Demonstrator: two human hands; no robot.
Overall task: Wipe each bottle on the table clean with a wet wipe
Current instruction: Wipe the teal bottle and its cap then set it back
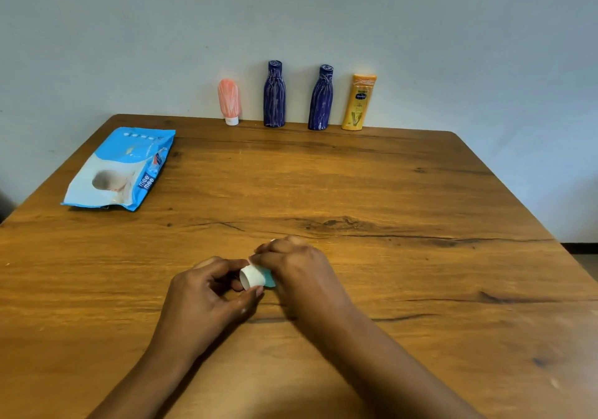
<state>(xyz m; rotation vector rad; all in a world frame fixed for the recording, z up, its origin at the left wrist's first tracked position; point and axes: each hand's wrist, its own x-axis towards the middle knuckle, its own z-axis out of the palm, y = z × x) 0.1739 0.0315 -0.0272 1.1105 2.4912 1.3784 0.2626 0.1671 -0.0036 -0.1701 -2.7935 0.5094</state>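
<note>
A small bottle [256, 278] with a white cap and a teal body is held just above the near middle of the wooden table [356, 192], between both hands. It lies nearly flat, its long axis running left to right with the cap end pointing left and slightly toward the person. The left hand [207, 292] pinches the cap between curled thumb and fingers. The right hand [301, 266] is closed over the teal body and hides most of it. A sliver of white shows at the right fingertips; whether it is a wipe cannot be told. Four more containers stand upright in one row at the far edge against the wall [129, 46]. From left to right they are one pink tube [229, 99] resting on its white cap, two dark blue bottles [274, 95] [321, 98], the right one leaning a little, and one yellow bottle [358, 103]. One blue and white pack of wipes [123, 169] lies flat at the far left of the table, well apart from the hands.
</note>
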